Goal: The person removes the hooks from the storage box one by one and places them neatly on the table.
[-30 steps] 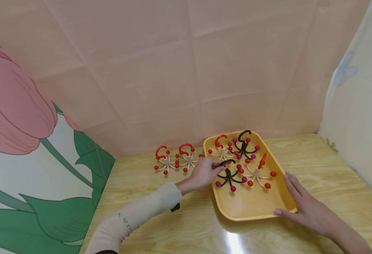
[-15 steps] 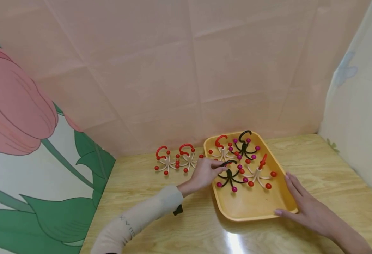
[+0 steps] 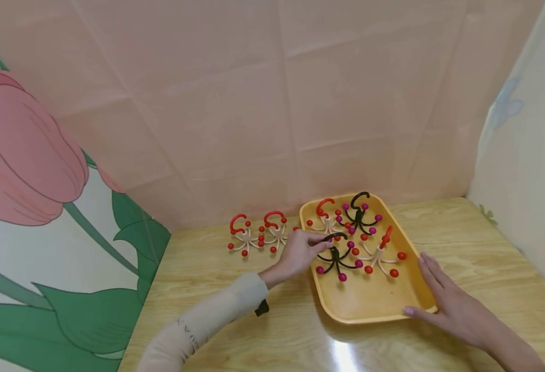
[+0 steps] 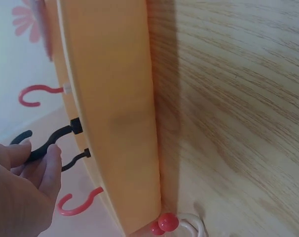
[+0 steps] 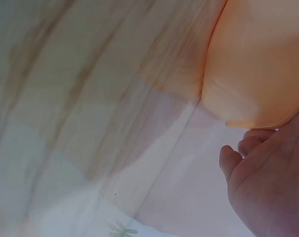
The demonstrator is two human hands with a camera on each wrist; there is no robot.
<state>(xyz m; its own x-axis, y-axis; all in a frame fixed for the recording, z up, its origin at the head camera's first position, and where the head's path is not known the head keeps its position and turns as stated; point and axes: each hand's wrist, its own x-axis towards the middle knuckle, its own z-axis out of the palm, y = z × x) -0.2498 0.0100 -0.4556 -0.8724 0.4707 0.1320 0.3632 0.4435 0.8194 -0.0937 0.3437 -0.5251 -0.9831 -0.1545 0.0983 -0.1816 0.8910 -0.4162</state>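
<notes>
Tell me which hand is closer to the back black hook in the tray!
Left. The left hand pinches the front black hook, left of and in front of the back black hook. The right hand is farther, at the near right corner of the tray.

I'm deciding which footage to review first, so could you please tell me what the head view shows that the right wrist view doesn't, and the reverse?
Only the head view shows the left hand pinching a black hook, the other hooked stands, the inside of the yellow tray and the printed tulip. Only the right wrist view shows the outer face of the tray's right wall, close up. Both show the wooden table and the right hand against the tray.
</notes>
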